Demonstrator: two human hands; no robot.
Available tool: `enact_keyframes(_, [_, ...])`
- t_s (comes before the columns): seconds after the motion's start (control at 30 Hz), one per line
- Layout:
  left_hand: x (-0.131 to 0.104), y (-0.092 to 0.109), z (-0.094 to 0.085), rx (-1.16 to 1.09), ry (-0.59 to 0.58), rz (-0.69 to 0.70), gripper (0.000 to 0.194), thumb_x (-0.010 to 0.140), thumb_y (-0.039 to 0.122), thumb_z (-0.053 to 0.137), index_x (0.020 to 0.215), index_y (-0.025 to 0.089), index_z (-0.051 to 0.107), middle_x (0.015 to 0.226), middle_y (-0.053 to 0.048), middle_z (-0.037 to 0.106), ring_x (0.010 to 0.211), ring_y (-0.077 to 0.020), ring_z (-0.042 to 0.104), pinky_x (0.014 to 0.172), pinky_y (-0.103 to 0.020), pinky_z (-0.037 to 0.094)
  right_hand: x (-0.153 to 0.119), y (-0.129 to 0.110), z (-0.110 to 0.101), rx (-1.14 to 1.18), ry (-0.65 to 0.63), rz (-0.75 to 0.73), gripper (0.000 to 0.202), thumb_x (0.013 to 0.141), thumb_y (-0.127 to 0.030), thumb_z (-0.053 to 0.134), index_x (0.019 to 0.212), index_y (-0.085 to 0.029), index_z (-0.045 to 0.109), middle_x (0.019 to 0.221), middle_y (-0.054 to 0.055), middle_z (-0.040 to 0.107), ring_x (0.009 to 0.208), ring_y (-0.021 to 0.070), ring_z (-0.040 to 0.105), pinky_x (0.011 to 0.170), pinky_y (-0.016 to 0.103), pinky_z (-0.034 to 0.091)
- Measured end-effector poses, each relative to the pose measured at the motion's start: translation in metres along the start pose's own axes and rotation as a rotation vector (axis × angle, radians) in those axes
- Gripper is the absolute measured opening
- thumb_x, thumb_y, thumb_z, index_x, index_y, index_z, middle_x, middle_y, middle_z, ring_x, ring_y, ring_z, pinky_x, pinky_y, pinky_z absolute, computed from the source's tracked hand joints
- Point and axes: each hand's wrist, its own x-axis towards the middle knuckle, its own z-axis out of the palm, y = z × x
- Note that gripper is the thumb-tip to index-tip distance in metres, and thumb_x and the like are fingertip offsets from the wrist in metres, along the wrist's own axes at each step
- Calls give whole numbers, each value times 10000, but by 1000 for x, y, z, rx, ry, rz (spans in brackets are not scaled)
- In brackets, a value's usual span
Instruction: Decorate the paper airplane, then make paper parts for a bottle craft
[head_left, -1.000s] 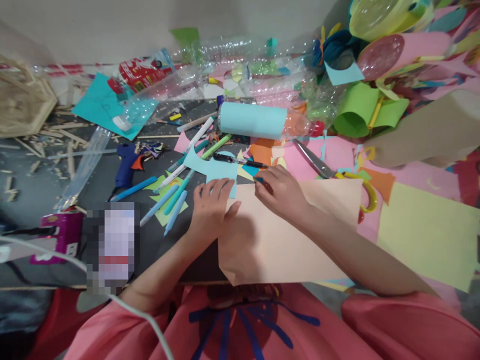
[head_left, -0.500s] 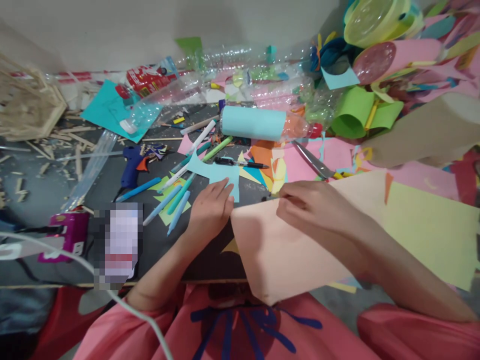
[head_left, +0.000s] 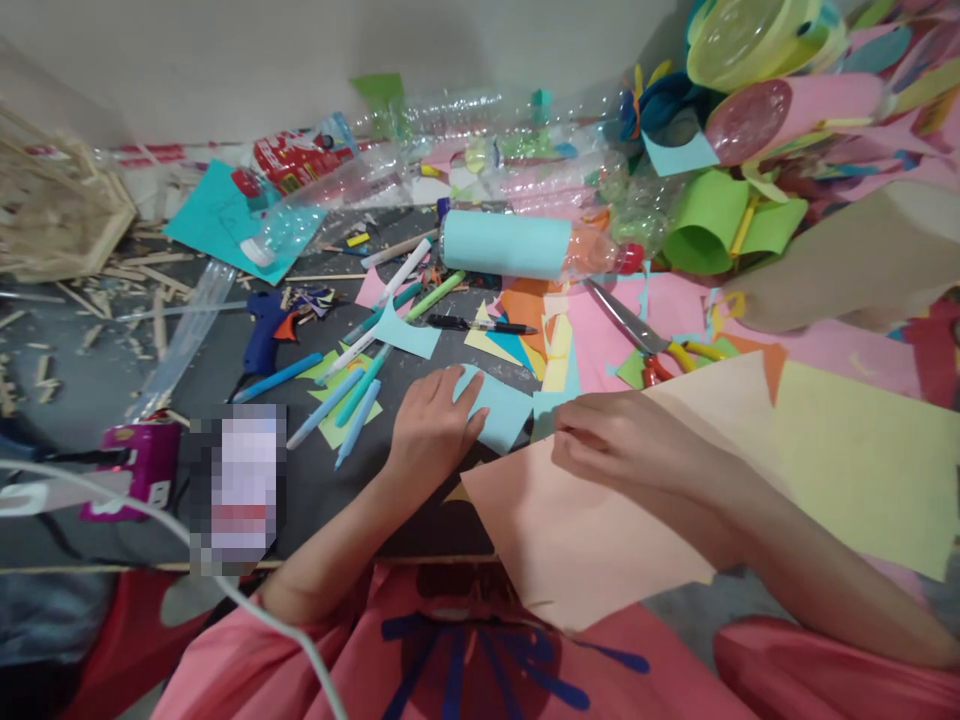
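Palm down, my left hand (head_left: 433, 425) rests with its fingers apart on the edge of a light blue paper piece (head_left: 504, 408). To the right, my right hand (head_left: 611, 430) has its fingers curled together at the top edge of a large pale pink sheet (head_left: 585, 540); what they pinch is hidden. A bit of light blue paper shows just left of those fingers. The pink sheet hangs over the table's front edge. Another light blue scrap (head_left: 409, 332) lies by the markers. Scissors (head_left: 634, 325) with red and yellow handles lie beyond my right hand.
A blue-wrapped bottle (head_left: 506, 244) lies behind the black pen (head_left: 480, 325). On the left are a blue glue gun (head_left: 262, 335), a phone (head_left: 244, 480), a purple box (head_left: 135, 470) and a white cable. Yellow paper (head_left: 866, 460) lies at the right.
The light blue paper under my left hand has moved nearer and right, apart from the scrap by the markers. Both hands and the pink sheet have shifted slightly nearer, uncovering the scissor handles.
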Motion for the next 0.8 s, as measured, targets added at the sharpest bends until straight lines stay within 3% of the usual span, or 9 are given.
enact_keyframes(0.1, [1, -2, 5, -11, 21, -14, 404, 996, 333, 441, 1272, 116, 641, 1290, -181, 651, 1153, -296, 622, 955, -407, 484, -5, -5, 7, -71, 120, -108, 302, 931, -192, 405, 666, -190, 551, 557, -2, 539, 500, 125, 470, 515, 259, 283])
enact_keyframes(0.27, [4, -7, 16, -69, -55, -105, 442, 982, 293, 417, 1379, 193, 582, 1342, -182, 614, 1199, -337, 597, 1064, -509, 416, -14, -16, 9, -144, 254, -287, 432, 1005, -194, 337, 652, -182, 585, 531, 0, 539, 498, 124, 463, 536, 259, 337])
enact_keyframes(0.37, [7, -9, 20, -123, -109, -154, 468, 982, 248, 372, 1417, 214, 541, 1409, -161, 578, 1293, -346, 540, 1124, -570, 345, -13, -15, 6, -141, 307, -300, 425, 1000, -189, 342, 650, -188, 583, 526, -1, 543, 501, 124, 459, 535, 254, 343])
enact_keyframes(0.5, [12, -13, 18, -266, -133, -209, 470, 977, 250, 364, 1397, 133, 541, 1497, -180, 489, 1419, -343, 418, 1170, -581, 286, -5, -1, 1, -133, 313, -247, 371, 947, -173, 381, 627, -197, 566, 517, 0, 537, 504, 127, 453, 540, 251, 332])
enact_keyframes(0.57, [15, -15, 7, -401, -119, -257, 452, 974, 294, 379, 1332, 112, 587, 1494, -190, 490, 1412, -338, 426, 1179, -554, 285, 3, 5, -3, -120, 273, -196, 321, 913, -175, 406, 649, -192, 588, 540, 9, 565, 524, 131, 474, 553, 254, 332])
enact_keyframes(0.67, [24, -16, -16, -771, -137, -351, 478, 974, 397, 378, 1288, 118, 606, 1382, -170, 599, 1301, -290, 541, 1120, -443, 393, 18, 12, -13, -102, 178, -98, 254, 870, -185, 438, 687, -180, 615, 606, 32, 618, 564, 142, 503, 565, 268, 313])
enact_keyframes(0.73, [33, -16, -30, -1094, -267, -411, 499, 960, 503, 395, 1229, 163, 642, 1205, -115, 706, 1094, -253, 658, 990, -378, 488, 32, 15, -22, -90, 117, -71, 242, 851, -162, 433, 686, -175, 610, 637, 42, 622, 586, 147, 502, 571, 275, 305])
enact_keyframes(0.8, [41, -15, -37, -1330, -441, -438, 503, 874, 555, 527, 1128, 152, 690, 1074, -86, 744, 989, -250, 682, 883, -336, 521, 46, 16, -31, -85, 83, -102, 249, 857, -147, 426, 686, -172, 604, 656, 45, 609, 604, 150, 501, 581, 280, 321])
